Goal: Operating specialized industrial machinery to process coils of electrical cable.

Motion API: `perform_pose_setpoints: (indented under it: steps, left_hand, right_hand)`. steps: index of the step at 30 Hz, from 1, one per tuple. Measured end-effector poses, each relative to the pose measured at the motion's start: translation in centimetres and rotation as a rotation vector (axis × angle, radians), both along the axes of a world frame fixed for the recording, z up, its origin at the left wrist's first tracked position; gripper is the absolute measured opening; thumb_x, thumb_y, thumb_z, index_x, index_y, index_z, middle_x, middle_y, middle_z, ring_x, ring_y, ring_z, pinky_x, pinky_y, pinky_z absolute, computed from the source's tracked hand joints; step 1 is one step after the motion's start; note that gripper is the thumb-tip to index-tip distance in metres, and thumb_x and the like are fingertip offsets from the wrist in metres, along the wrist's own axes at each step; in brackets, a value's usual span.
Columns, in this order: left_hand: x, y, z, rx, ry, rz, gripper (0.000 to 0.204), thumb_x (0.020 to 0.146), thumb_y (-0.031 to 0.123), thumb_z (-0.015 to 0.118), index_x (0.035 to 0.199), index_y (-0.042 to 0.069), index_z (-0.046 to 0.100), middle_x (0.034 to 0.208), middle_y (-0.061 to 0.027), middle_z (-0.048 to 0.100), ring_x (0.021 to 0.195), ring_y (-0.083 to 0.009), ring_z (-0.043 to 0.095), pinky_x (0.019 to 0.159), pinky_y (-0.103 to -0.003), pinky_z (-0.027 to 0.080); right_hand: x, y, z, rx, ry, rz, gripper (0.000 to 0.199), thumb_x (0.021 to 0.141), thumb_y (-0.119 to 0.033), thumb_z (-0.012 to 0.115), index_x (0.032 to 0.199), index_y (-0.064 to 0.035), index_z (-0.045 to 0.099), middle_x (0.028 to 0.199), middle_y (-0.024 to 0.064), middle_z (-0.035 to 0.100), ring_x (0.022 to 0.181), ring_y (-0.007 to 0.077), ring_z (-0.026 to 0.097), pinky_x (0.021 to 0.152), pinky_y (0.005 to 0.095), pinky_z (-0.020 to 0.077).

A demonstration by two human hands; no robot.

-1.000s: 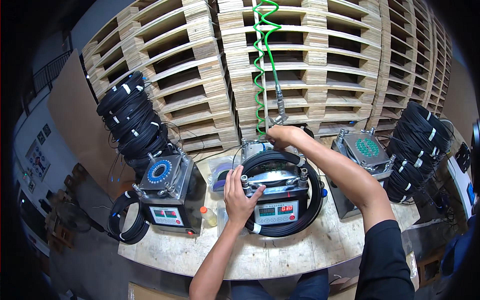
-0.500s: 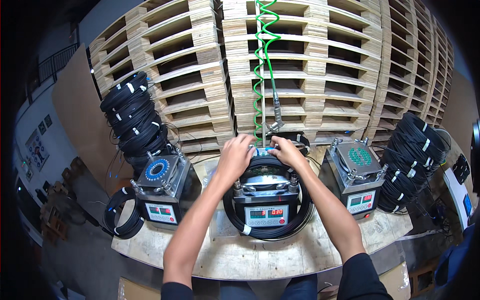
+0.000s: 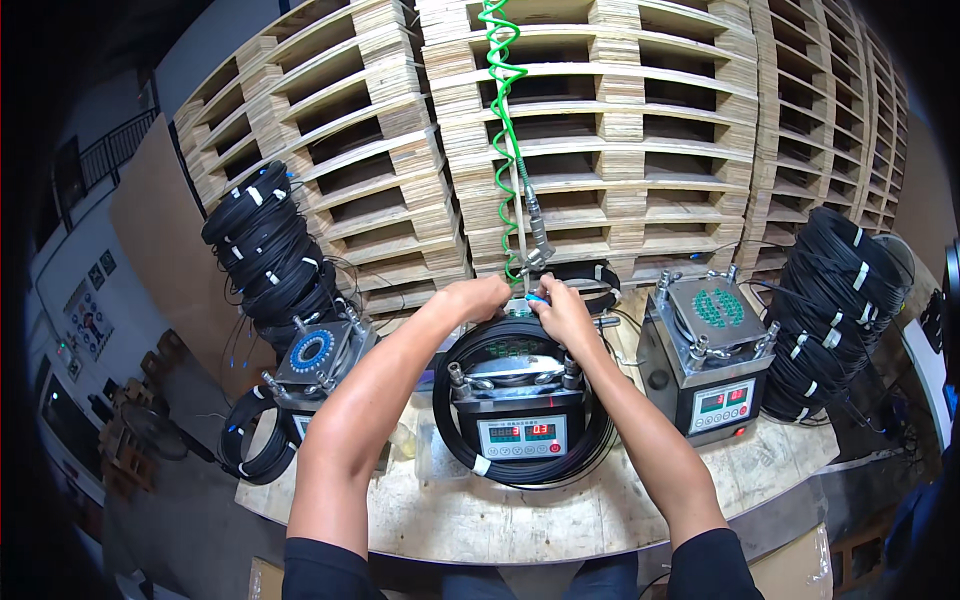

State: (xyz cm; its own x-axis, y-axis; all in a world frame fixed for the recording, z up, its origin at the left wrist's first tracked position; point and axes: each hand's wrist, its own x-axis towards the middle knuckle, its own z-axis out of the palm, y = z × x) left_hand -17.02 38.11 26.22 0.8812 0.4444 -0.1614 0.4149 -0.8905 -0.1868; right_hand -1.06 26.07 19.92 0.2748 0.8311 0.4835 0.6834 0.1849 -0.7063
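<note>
My right hand pinches a small blue-tipped cable end behind the middle machine. Close beside it, my left hand is closed with its fingertips turned away; what they hold, if anything, is hidden. Below both hands stands the middle benchtop machine, a metal box with a lit red display and a clamped plate on top. A coil of black cable hangs around this machine, in front of its panel and up over its back. Small pale and green pieces show between my hands.
Similar machines stand left with a blue ring and right with green pieces. Stacked black cable coils rise at left, more coils at right. A green spiral air hose with a metal nozzle hangs before wooden pallets.
The whole view has shifted and tilted slightly. My left forearm has swung outward, and its fingers are now more hidden. My right hand still pinches the blue-tipped cable end.
</note>
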Motion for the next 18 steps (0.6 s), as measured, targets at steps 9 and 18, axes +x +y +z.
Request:
perform_pose_setpoints:
  steps: [9, 18]
  left_hand:
    - [-1.1, 1.8, 2.0, -0.194, 0.006, -0.073, 0.019, 0.089, 0.016, 0.073, 0.096, -0.001, 0.070, 0.089, -0.0200, 0.072, 0.085, -0.0347, 0.071, 0.075, -0.043, 0.055]
    - [-5.2, -4.1, -0.6, -0.249, -0.727, 0.036, 0.026, 0.097, 0.022, 0.069, 0.111, 0.001, 0.074, 0.092, -0.0184, 0.075, 0.085, -0.0313, 0.073, 0.079, -0.037, 0.054]
  right_hand:
    - [-1.0, 0.3, 0.0, -0.003, 0.023, 0.004, 0.021, 0.089, -0.014, 0.073, 0.099, 0.0005, 0.062, 0.091, 0.0262, 0.070, 0.091, 0.0458, 0.068, 0.078, 0.0508, 0.0521]
    - [-1.2, -1.8, 1.1, 0.025, 0.006, -0.065, 0.023, 0.093, -0.023, 0.070, 0.104, -0.0037, 0.065, 0.095, 0.0210, 0.072, 0.093, 0.0430, 0.069, 0.075, 0.0501, 0.0532]
